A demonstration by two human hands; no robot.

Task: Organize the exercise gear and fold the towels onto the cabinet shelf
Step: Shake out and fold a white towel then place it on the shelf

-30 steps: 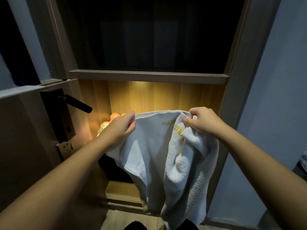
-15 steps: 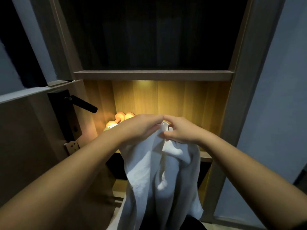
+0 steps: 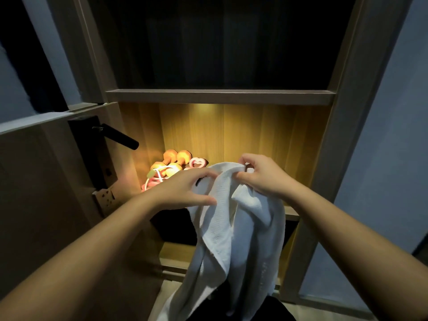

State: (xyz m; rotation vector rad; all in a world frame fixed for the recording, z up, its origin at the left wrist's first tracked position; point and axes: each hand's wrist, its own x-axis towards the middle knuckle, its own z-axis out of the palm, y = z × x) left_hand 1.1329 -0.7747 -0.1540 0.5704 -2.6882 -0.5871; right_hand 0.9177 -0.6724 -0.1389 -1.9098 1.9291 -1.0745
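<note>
Apart now, where half a second ago they met: my left fingers (image 3: 203, 175) stretch flat against the towel (image 3: 231, 228), thumb beneath, while my right fingers (image 3: 251, 176) pinch its top edge. It hangs doubled lengthwise in front of the lit shelf (image 3: 291, 214), not yet on it. At the back left, dumbbells (image 3: 176, 158) and a pink cord (image 3: 150, 183) already sit. Folding seems barely half done.

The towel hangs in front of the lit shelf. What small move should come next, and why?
Probably the left hand should slide down the towel and grasp it lower, to fold it: the right hand alone pinches the top edge, the left lies open against it, and most hangs loose.
</note>
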